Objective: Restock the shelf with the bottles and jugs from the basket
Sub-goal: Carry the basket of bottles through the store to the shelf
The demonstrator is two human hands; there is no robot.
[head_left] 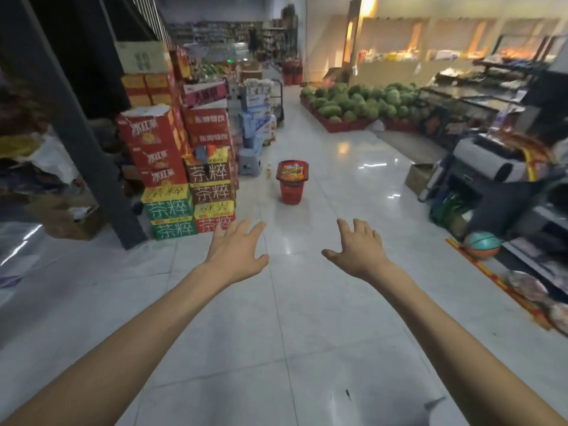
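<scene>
A red basket [291, 192] stands on the tiled floor in the middle of the aisle, well ahead of me, with colourful packaged goods showing at its top. A small bottle [269, 170] stands on the floor just left of it. My left hand [238, 250] and my right hand [358, 249] are stretched out in front of me, palms down, fingers spread, holding nothing. Both hands are far short of the basket.
Stacked red, yellow and green drink cartons [187, 176] line the left, beside a dark steel post [92, 167]. A grey stool [249, 162] sits beyond them. A watermelon pile [353, 103] lies far right, and shelves [522, 192] with a ball [482, 245] flank the right side.
</scene>
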